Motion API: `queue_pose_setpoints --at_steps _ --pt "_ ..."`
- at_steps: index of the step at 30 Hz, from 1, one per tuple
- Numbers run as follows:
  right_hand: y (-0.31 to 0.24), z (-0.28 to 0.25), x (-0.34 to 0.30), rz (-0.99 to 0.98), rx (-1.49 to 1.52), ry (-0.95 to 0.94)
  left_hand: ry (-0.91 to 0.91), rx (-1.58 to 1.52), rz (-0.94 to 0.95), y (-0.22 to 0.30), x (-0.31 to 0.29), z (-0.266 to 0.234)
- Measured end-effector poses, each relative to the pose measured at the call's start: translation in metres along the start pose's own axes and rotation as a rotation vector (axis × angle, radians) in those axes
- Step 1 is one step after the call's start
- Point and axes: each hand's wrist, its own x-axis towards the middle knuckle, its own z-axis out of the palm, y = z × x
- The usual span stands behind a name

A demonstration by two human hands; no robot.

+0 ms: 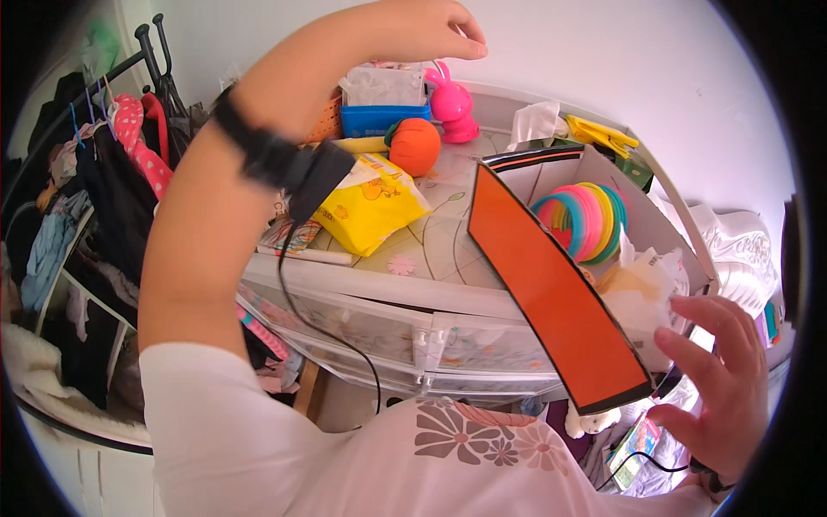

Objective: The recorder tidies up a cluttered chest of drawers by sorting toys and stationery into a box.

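Observation:
My left hand (450, 31) is raised at the top, above a pink rabbit-shaped figure (454, 108). Its fingers curve loosely, with a gap between them and nothing visible in them. On the right, my right hand (722, 379) has its fingers spread, close to the near right corner of an open box (551, 276) with an orange outer side. Whether the fingertips touch the box cannot be made out. The box sits tilted at the cabinet's edge. Inside it are a bundle of colourful rings (586, 222) and a crumpled white plastic bag (646, 280).
A yellow packet (372, 207), an orange pumpkin-shaped thing (415, 146) and a blue container (385, 119) stand on the white cabinet (448, 258). Clothes (112, 189) hang from a rack on the left. A black cable (323, 327) dangles from a band on my left arm.

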Motion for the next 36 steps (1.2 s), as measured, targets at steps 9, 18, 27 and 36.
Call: queue_pose_setpoints --at_steps 9,18,27,36 --pt "0.011 0.016 -0.015 -0.073 0.172 0.071 -0.17 1.046 -0.267 -0.087 0.087 0.042" --pt "0.03 0.03 -0.01 -0.145 0.204 0.17 0.394 0.942 0.258 -0.06 0.093 -0.027" --pt "0.026 0.023 -0.011 -0.101 0.123 0.146 0.166 0.819 0.773 0.113 0.032 -0.008" --pt "0.039 0.005 0.014 -0.22 0.214 0.299 0.487 0.759 0.417 0.138 0.012 -0.025"
